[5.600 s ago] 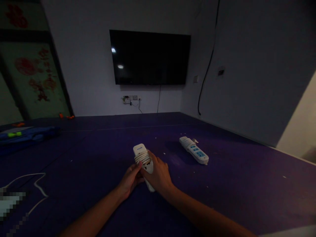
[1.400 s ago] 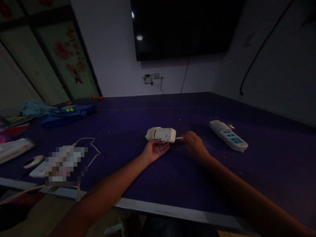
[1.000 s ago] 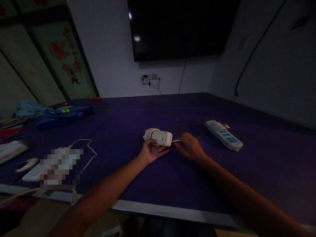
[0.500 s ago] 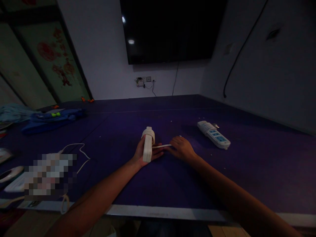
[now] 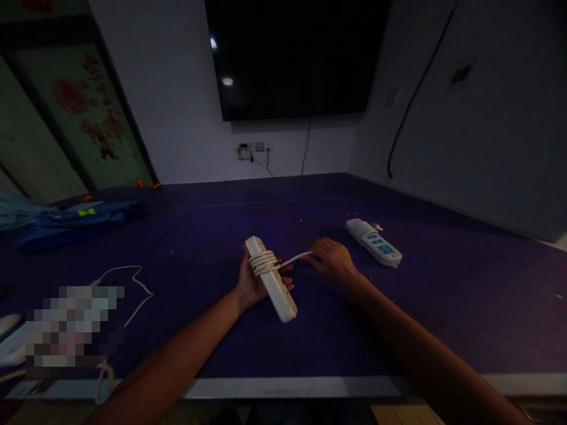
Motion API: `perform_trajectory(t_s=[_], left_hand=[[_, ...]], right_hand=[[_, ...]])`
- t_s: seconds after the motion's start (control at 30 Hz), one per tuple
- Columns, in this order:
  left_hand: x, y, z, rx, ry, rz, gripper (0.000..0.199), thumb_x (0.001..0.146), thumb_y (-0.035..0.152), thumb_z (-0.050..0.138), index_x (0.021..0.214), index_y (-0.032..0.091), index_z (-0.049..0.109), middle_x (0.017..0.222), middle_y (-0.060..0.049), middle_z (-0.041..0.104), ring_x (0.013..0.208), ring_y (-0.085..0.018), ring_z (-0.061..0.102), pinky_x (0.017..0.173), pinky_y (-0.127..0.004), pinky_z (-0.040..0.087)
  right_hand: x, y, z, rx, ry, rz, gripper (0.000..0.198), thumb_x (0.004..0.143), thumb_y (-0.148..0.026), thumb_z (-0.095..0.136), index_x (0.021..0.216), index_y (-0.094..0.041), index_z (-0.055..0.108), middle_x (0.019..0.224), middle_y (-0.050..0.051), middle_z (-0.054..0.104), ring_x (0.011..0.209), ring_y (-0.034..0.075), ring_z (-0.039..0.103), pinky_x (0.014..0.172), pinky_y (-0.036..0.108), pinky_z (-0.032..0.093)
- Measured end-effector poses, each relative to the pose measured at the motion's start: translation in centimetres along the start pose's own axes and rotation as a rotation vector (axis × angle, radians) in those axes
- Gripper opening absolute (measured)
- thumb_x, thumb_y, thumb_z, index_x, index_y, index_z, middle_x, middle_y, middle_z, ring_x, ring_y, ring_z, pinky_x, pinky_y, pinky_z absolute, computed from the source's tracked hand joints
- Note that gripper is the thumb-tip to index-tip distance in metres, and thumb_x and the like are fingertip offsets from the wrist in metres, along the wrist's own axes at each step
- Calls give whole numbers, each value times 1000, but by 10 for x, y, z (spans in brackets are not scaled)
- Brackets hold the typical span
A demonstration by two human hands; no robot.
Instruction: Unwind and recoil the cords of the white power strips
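A white power strip (image 5: 281,298) rests tilted in my left hand (image 5: 250,280), whose fingers curl round it from below. Several turns of its white cord (image 5: 264,262) are wound about the strip's upper half. From the windings a short length of cord runs right to my right hand (image 5: 332,258), which pinches it with closed fingers. Beyond my right hand, a second white power strip (image 5: 381,251) with blue socket faces lies on the purple table (image 5: 336,330), its own cord wrapped round its far end.
At the left lie a blurred-out object (image 5: 73,324) with a loose white cord (image 5: 144,283) and some blue clothing (image 5: 84,221). The table's pale front edge (image 5: 283,386) is close to me. A large dark television (image 5: 296,59) hangs on the wall.
The held power strip has turned from nearly upright and end-on to a slant, so its sockets and windings show. My right hand still grips the cord. The view has shifted slightly right.
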State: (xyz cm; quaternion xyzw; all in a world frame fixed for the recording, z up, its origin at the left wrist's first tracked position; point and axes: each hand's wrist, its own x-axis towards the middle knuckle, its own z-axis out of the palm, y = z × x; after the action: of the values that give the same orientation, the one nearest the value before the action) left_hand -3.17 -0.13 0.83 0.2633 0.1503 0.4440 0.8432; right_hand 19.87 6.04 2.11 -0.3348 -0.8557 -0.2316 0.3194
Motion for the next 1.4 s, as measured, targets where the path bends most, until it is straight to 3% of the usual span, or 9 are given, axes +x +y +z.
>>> perform_trajectory(t_s=[0.23,0.5,0.7,0.87,1.0,1.13,1.23,1.4], left_hand=[[3,1,-3,-66,133,39,83,64,82,37,99,11,61,94,-18,67,68,-27,66,71,-45,49],[7,1,-2,16,251,93,53,79,59,49,97,11,61,79,-11,68,73,-25,67,73,-43,52],[7,-1,-6,141,266,131,31,83,33,51,93,6,62,77,-15,70,67,-22,68,63,-30,53],[6,0,-11,155,254,81,34,79,28,49,100,4,62,78,-15,70,67,-22,68,63,-30,53],[6,0,-9,117,269,118,34,78,25,50,105,7,60,88,-13,71,68,-20,68,65,-30,53],[6,1,-4,121,262,125,35,76,24,50,105,7,59,88,-12,71,66,-19,67,63,-29,52],[6,1,-3,140,257,95,35,75,24,51,104,5,59,82,-13,70,63,-20,66,59,-29,51],[9,2,-5,112,292,111,30,73,21,51,96,5,61,75,-11,70,62,-20,66,63,-31,51]], right_hand=[[-2,2,0,-44,50,60,36,89,-42,47,73,-17,66,70,7,62,68,18,53,61,29,35],[-6,12,-3,-107,129,71,29,90,-33,47,76,-17,66,70,7,61,68,19,51,61,29,35],[-7,20,0,-80,53,131,30,91,-32,45,76,-17,66,71,8,62,70,20,52,63,30,36],[-3,19,1,-80,-75,192,30,90,-36,47,79,-17,68,77,9,65,74,21,56,63,30,38],[-2,15,-3,-47,-142,220,34,88,-43,48,99,-17,68,84,9,68,79,22,59,66,31,43],[3,0,-10,-44,-43,167,45,86,-45,50,117,-14,60,106,12,66,99,25,57,82,36,45],[10,-21,-11,-24,5,78,38,90,-34,46,123,-17,56,118,11,61,112,25,51,98,42,36],[15,-53,-1,23,-210,-135,27,88,-23,46,108,-14,63,101,9,66,100,22,56,107,45,22]])
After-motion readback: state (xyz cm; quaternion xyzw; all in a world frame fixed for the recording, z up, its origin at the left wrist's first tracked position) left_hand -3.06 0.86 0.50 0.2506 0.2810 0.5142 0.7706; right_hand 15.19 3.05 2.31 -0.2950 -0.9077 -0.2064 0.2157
